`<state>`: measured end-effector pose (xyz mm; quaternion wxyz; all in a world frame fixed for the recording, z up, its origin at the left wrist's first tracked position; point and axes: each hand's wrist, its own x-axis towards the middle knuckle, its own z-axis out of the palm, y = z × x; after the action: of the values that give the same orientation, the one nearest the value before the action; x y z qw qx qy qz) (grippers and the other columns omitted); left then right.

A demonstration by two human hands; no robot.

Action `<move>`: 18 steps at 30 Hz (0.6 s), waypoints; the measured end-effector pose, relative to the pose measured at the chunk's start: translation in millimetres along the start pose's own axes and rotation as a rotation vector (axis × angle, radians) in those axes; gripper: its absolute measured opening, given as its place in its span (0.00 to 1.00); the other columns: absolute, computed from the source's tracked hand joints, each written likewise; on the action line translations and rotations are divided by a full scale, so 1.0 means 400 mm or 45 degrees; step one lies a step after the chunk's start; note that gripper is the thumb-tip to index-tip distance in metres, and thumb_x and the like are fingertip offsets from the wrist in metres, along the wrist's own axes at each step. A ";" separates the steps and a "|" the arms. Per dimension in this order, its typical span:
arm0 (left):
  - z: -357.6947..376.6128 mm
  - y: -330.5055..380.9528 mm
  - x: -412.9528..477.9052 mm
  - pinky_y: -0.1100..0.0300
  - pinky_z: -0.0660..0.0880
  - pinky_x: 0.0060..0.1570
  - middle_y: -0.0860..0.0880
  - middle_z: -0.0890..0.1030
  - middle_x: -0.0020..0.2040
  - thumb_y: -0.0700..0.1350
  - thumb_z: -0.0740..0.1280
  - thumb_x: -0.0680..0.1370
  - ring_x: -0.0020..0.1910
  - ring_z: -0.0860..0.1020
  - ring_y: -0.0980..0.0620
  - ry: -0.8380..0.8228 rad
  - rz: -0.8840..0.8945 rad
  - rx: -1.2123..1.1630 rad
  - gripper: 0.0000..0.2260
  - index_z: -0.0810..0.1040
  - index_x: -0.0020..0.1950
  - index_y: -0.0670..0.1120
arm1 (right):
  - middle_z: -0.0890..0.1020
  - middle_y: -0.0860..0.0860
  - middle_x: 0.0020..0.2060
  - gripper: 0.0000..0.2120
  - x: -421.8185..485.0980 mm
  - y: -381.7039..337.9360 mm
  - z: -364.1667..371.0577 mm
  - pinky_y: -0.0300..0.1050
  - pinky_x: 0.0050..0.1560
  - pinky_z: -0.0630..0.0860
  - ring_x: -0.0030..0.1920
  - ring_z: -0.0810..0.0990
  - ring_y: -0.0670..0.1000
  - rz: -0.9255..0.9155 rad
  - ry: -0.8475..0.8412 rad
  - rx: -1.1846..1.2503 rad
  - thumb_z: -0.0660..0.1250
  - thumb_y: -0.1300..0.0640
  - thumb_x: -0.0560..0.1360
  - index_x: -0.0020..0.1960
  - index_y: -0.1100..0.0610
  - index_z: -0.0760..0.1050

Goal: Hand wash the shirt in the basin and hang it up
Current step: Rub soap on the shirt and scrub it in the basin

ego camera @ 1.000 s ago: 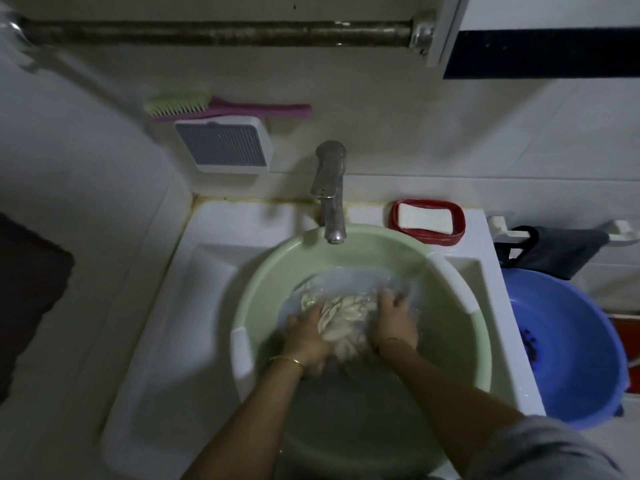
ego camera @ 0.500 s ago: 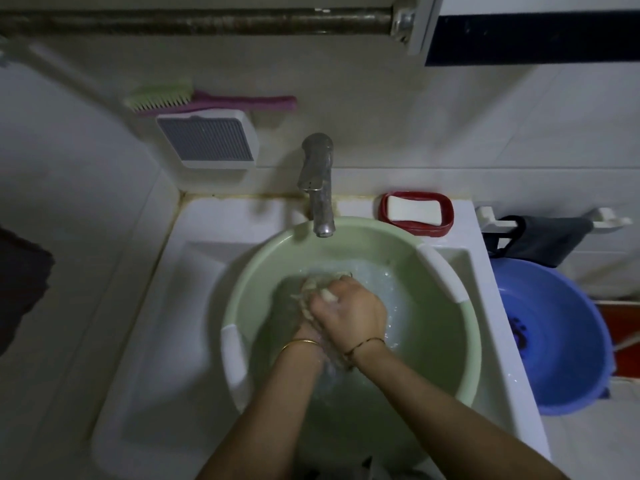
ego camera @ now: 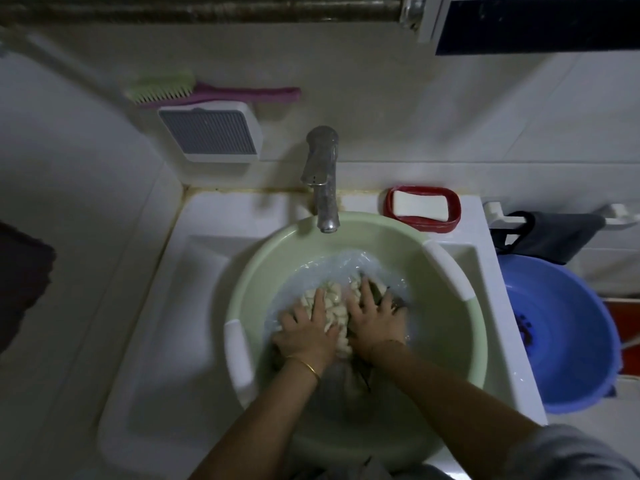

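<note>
A pale green basin point(ego camera: 263, 265) with white handles sits in the white sink point(ego camera: 156, 341) under the tap point(ego camera: 323, 181). A bunched, light patterned shirt point(ego camera: 332, 306) lies in soapy water in the basin. My left hand point(ego camera: 306, 332) and my right hand point(ego camera: 375, 318) lie side by side on top of the shirt, fingers spread and straight, pressing it down into the water. Part of the cloth is hidden under my palms and trails dark below my wrists.
A bar of soap in a red dish point(ego camera: 424, 209) sits on the sink's back rim. A blue basin point(ego camera: 568, 337) stands to the right below a dark cloth point(ego camera: 550, 237) on a rail. A brush point(ego camera: 207, 91) rests on a wall-mounted box point(ego camera: 211, 133). A metal bar point(ego camera: 207, 8) runs overhead.
Half a second ago my hands were stacked together, squeezing the bunched shirt. Now they have parted and lie flat side by side, pushing the shirt away from me in the water.
</note>
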<state>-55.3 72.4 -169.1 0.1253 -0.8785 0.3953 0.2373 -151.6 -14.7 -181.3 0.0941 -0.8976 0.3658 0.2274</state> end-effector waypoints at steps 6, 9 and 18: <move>0.018 -0.029 0.038 0.52 0.59 0.67 0.39 0.60 0.72 0.61 0.59 0.77 0.69 0.62 0.40 0.118 0.094 -0.147 0.34 0.47 0.78 0.52 | 0.51 0.58 0.75 0.27 0.034 0.042 -0.007 0.55 0.54 0.75 0.65 0.66 0.64 0.251 0.067 0.106 0.54 0.49 0.81 0.75 0.50 0.47; -0.023 -0.022 0.045 0.58 0.73 0.55 0.42 0.74 0.62 0.48 0.68 0.75 0.58 0.75 0.44 0.076 -0.145 -1.353 0.25 0.68 0.70 0.45 | 0.69 0.57 0.64 0.10 0.034 -0.019 -0.013 0.47 0.57 0.73 0.60 0.72 0.57 0.308 0.177 0.585 0.54 0.58 0.80 0.60 0.52 0.66; -0.149 -0.002 0.039 0.52 0.73 0.56 0.38 0.81 0.54 0.64 0.50 0.78 0.50 0.81 0.43 -0.498 -0.227 -2.793 0.33 0.83 0.50 0.40 | 0.82 0.45 0.39 0.26 -0.109 -0.096 -0.207 0.38 0.36 0.67 0.40 0.78 0.47 -0.135 0.848 0.935 0.55 0.31 0.67 0.38 0.51 0.80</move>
<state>-26.8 38.8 -126.0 -0.6410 -0.4863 -0.1189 0.5818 -124.2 11.6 -87.6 0.2933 -0.8464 0.3859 -0.2205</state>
